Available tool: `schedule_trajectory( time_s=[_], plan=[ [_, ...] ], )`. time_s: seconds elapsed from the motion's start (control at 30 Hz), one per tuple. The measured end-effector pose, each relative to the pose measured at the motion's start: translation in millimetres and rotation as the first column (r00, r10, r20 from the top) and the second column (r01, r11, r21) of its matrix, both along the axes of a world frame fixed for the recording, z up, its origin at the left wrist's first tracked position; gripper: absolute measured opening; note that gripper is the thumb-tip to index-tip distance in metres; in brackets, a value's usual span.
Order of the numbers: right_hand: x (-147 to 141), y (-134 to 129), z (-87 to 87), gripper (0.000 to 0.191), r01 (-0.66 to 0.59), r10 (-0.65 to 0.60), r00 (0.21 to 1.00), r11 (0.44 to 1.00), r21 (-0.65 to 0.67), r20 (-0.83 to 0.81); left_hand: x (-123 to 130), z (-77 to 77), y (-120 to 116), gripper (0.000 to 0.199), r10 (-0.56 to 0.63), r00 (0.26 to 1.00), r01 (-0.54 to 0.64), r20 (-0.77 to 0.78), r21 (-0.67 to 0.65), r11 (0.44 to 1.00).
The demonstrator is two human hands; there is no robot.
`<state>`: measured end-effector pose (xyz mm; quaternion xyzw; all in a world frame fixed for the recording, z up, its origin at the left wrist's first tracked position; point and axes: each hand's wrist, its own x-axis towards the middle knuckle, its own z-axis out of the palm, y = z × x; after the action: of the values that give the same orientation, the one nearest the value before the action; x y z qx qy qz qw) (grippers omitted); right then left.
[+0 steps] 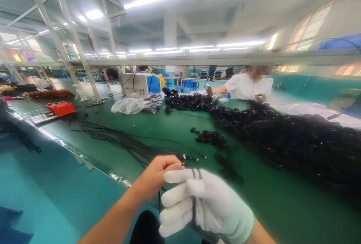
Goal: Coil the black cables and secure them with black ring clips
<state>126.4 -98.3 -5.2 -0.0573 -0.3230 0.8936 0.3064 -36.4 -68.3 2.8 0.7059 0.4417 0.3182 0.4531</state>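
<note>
My bare left hand (162, 176) is closed, its fingertips pinched by a small metal tip and touching the index finger of my right hand. A dark strand hangs below it. My right hand (205, 202), in a white knit glove, is curled around a thin black cable (194, 208), which passes over the index finger and down across the palm. What lies between the left fingertips is mostly hidden. Just beyond both hands, a bundle of black cables (124, 138) with metal plug ends (194, 158) lies on the green tabletop (169, 125).
A large heap of coiled black cables (296, 142) covers the right side, with a smaller pile (211, 138) before it. At left stands a red button box (60, 108). Clear plastic bags (135, 104) lie by a white-and-blue machine (141, 83). Across the table, a person in white (248, 86) holds a phone-like object.
</note>
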Motion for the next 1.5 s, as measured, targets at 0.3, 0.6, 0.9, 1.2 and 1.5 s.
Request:
schedule_trajectory(
  time_s=[0.3, 0.6, 0.9, 1.2, 1.5],
  plan=[
    [14.8, 17.8, -4.7, 0.028, 0.269, -0.272, 0.961, 0.961, 0.071, 0.047, 0.9, -50.0, -68.1, 0.03, 0.122, 0.892, 0.098, -0.436, 0.449, 0.888],
    [-11.4, -13.2, -9.0, 0.033, -0.094, 0.091, 0.994, 0.994, -0.052, -0.061, -7.7, 19.5, -6.7, 0.013, -0.115, 0.993, 0.115, 0.041, -0.012, 0.993],
    [9.1, 12.3, 4.6, 0.027, 0.319, -0.318, 0.947, 0.948, 0.017, -0.047, -1.0, -84.9, -59.5, 0.035, 0.176, 0.948, -0.114, -0.264, 0.235, 0.965],
    [2.3, 1.7, -33.5, 0.028, 0.064, -0.073, 0.988, 0.996, 0.066, 0.136, -4.8, 6.0, -29.0, 0.012, 0.087, 0.862, 0.213, -0.5, 0.511, 0.833],
    [-17.0, -13.3, -29.6, 0.033, -0.014, 0.007, 0.999, 0.987, -0.163, -0.047, -4.6, -36.4, -8.7, 0.021, -0.076, 0.987, 0.096, 0.138, -0.148, 0.984]
  ],
)
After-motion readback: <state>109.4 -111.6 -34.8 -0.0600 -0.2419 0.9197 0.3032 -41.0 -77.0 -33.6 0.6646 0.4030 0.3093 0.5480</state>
